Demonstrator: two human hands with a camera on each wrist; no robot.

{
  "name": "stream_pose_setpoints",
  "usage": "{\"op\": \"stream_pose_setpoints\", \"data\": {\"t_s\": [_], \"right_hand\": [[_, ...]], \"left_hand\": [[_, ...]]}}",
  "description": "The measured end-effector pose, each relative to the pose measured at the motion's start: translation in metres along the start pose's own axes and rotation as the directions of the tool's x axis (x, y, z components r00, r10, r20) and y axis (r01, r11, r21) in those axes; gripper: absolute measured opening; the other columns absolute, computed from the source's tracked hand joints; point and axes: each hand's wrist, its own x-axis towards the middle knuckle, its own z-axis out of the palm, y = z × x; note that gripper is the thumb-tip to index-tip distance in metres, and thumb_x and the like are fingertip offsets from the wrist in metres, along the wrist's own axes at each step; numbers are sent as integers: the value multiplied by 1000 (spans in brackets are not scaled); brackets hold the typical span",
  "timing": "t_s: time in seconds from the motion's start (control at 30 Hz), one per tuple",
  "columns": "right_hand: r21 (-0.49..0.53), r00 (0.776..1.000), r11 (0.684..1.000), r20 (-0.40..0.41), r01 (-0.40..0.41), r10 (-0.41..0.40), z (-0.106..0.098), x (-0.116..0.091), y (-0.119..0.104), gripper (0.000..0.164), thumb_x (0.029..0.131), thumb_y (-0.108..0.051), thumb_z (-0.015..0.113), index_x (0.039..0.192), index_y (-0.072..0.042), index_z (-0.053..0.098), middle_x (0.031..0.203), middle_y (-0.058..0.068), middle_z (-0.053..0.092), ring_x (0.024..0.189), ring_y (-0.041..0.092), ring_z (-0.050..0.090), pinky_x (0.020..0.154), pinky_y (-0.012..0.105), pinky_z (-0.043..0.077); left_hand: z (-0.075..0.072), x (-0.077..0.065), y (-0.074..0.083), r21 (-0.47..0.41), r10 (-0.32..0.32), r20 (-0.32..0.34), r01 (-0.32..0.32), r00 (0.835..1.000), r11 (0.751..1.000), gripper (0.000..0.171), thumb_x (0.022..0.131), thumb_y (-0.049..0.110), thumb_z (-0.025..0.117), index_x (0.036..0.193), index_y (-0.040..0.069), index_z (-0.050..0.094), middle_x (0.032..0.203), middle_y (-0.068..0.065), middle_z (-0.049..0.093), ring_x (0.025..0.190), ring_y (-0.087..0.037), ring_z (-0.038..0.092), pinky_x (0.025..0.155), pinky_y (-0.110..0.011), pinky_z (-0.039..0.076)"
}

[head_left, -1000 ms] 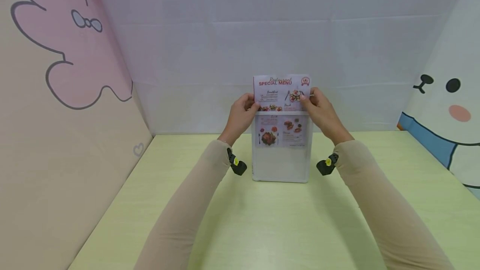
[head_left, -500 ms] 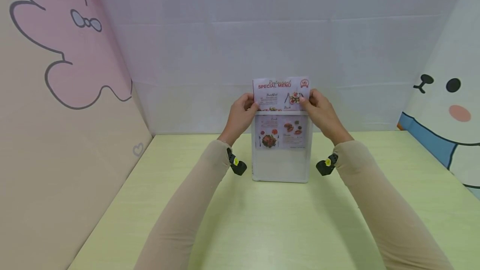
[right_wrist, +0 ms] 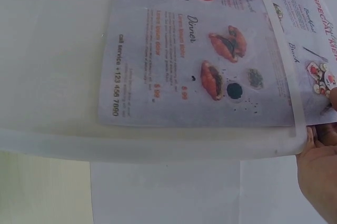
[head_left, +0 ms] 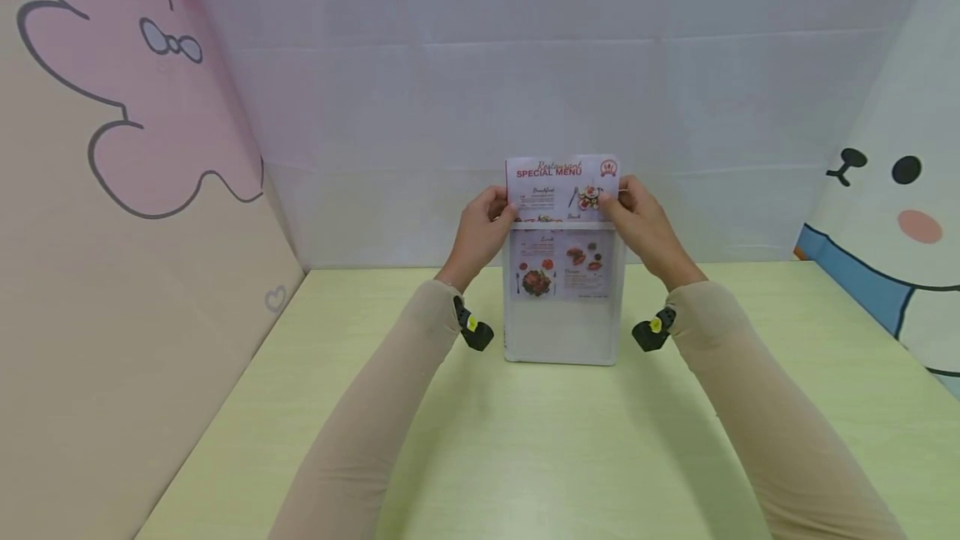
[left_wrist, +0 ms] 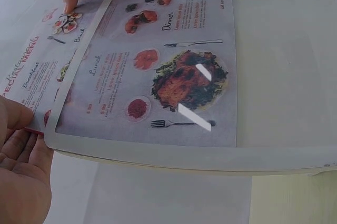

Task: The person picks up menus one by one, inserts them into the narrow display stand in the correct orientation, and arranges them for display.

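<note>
A printed restaurant menu sheet (head_left: 566, 182) is partly inside a white-framed upright display stand (head_left: 561, 332) with a clear front. Its lower half shows through the clear panel, while the top with "SPECIAL MENU" sticks out above the frame's upper edge. My left hand (head_left: 483, 227) pinches the sheet's left edge just above the frame, thumb in front. On the opposite edge, my right hand (head_left: 641, 227) pinches the sheet between thumb and fingers. In the left wrist view the menu (left_wrist: 158, 71) lies flat behind the panel, and the bottom of the stand's pocket holds no paper.
The stand rests on a pale yellow-green table (head_left: 555, 448) near its back edge. Behind it hangs a white cloth backdrop (head_left: 540, 90). Side panels with a pink cartoon figure (head_left: 165, 107) and a white cartoon bear (head_left: 900, 223) border the table.
The menu sheet has slid slightly down into the stand over the past second, most of it in the first half. Both hands keep their grip and have barely moved.
</note>
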Motion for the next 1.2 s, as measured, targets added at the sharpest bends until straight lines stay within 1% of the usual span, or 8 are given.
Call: {"op": "stream_pose_setpoints", "data": {"t_s": [0.13, 0.3, 0.63, 0.77, 0.93, 1.2], "right_hand": [[-9, 1000, 1000, -7, 6, -6, 0, 0, 0, 47, 101, -43, 40, 132, -7, 35, 126, 19, 52, 110, 31, 49, 99, 50, 36], [-29, 1000, 999, -20, 23, -23, 1, 1, 2, 46, 102, -44, 39, 130, -8, 36, 121, 18, 53, 104, 29, 50, 89, 42, 37], [-14, 997, 998, -36, 66, -67, 4, 1, 3, 35, 103, -37, 40, 120, -7, 41, 110, 14, 54, 93, 23, 49, 78, 35, 36], [-16, 997, 997, -33, 72, -72, 3, -1, 1, 36, 103, -35, 39, 121, -5, 42, 115, 15, 55, 94, 22, 49, 79, 34, 37], [-27, 998, 998, -25, 52, -53, 3, -2, -1, 39, 103, -35, 39, 125, -4, 42, 121, 18, 54, 99, 24, 50, 82, 36, 37], [-28, 999, 999, -24, 32, -33, 3, 0, -1, 40, 102, -36, 40, 126, -4, 42, 123, 18, 54, 103, 25, 50, 87, 38, 38]], "left_hand": [[0, 0, -1, 1, -1, -1, 1, 1000, 1000, 19, 99, 18, 53, 113, 7, 59, 109, -8, 68, 96, -17, 63, 86, -35, 50], [0, 0, -1, 1, -4, 0, 4, 1000, 1000, 18, 99, 19, 54, 113, 8, 59, 109, -7, 68, 96, -16, 63, 85, -34, 50], [-1, -1, 0, -8, 13, 5, -13, 1000, 1000, 20, 99, 18, 54, 114, 7, 59, 109, -9, 68, 95, -16, 63, 83, -33, 50], [-1, -1, -1, -2, 19, -2, -19, 1000, 1000, 20, 99, 18, 54, 114, 7, 59, 110, -9, 68, 96, -16, 63, 84, -33, 50], [-1, -1, -1, 4, 18, 1, -18, 1000, 1000, 20, 99, 18, 53, 115, 7, 59, 110, -9, 68, 96, -16, 63, 84, -33, 50], [-1, -1, -1, 10, 18, 0, -18, 1000, 1000, 21, 99, 18, 53, 116, 6, 59, 112, -8, 67, 98, -16, 63, 87, -34, 50]]}}
